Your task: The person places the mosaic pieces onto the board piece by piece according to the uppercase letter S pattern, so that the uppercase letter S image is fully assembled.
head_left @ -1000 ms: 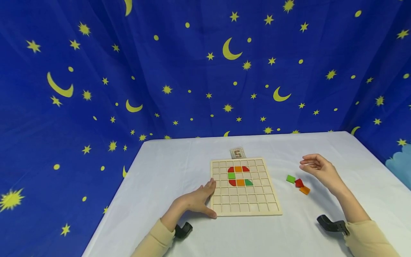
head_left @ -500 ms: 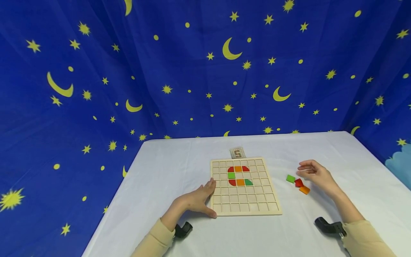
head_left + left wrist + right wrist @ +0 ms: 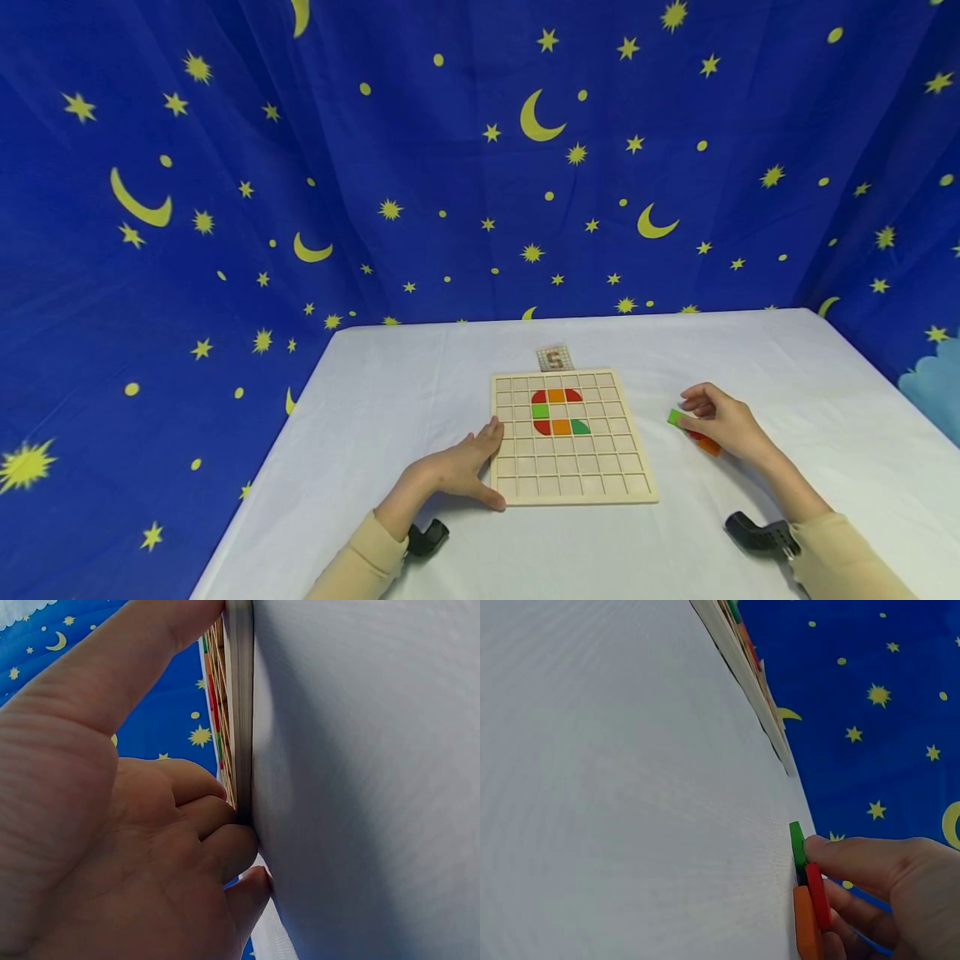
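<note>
My left hand (image 3: 463, 468) rests at the left edge of a wooden grid board (image 3: 573, 487), fingers touching its side and thumb at the near left corner; the left wrist view shows fingertips against the board's edge (image 3: 241, 712). Red, orange and green tiles (image 3: 562, 427) form a curved shape in the board's cells. Right of the board, my right hand (image 3: 726, 423) is low over loose tiles. Its thumb touches the green square tile (image 3: 798, 844), with the other fingers bent behind. A red tile (image 3: 818, 896) and an orange tile (image 3: 806, 924) lie beside it, partly covered in the head view.
A small pattern card (image 3: 555, 358) with an S-like figure lies just behind the board. White cloth covers the table (image 3: 420, 375). A blue curtain (image 3: 450, 167) with stars and moons hangs behind. Black wrist mounts (image 3: 757, 533) stick out below the forearms.
My right hand has moved left and down onto the loose tiles, its thumb coming to the green tile. The left hand and board have stayed put.
</note>
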Demonstrator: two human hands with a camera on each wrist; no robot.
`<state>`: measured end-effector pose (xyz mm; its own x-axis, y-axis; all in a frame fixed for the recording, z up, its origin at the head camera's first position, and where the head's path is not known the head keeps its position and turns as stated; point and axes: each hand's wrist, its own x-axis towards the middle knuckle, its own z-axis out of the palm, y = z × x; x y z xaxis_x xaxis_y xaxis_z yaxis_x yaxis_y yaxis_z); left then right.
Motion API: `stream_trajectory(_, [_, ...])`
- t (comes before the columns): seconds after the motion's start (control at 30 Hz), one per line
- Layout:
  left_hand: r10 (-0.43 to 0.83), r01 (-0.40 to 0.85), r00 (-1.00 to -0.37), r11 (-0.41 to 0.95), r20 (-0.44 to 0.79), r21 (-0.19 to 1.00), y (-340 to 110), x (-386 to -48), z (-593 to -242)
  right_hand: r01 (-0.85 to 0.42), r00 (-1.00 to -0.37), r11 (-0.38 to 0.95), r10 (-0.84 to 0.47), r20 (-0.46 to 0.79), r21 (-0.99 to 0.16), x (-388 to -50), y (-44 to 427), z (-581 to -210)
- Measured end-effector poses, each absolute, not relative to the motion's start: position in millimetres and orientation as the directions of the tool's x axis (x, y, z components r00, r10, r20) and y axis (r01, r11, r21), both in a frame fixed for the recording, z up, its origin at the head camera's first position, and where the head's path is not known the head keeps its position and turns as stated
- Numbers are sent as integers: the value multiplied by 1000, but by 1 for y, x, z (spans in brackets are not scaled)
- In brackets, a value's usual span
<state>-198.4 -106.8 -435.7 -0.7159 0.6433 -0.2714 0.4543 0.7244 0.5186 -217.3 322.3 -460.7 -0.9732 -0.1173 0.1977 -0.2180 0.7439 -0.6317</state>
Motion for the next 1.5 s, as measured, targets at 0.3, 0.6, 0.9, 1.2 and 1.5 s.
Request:
stream_trajectory(0.3, [637, 451, -721, 731, -274, 513, -107, -198, -437, -286, -957, 735, -187, 221, -615, -216, 320, -461])
stream_trajectory(0.6, [640, 456, -719, 729, -271, 511, -106, -197, -437, -279, -956, 708, -139, 259, -648, -220, 318, -444])
stream_trajectory(0.9, [642, 453, -718, 725, -269, 520, -107, -196, -436, -312, -945, 631, -131, 300, -710, -220, 309, -417])
stream_trajectory(1.2, [638, 454, -721, 729, -269, 512, -107, -197, -435, -406, -913, 541, -210, 349, -737, -213, 278, -405])
stream_trajectory(1.5, [641, 453, -719, 725, -268, 518, -107, -198, -435, -487, -871, 452, -322, 372, -747, -212, 248, -408])
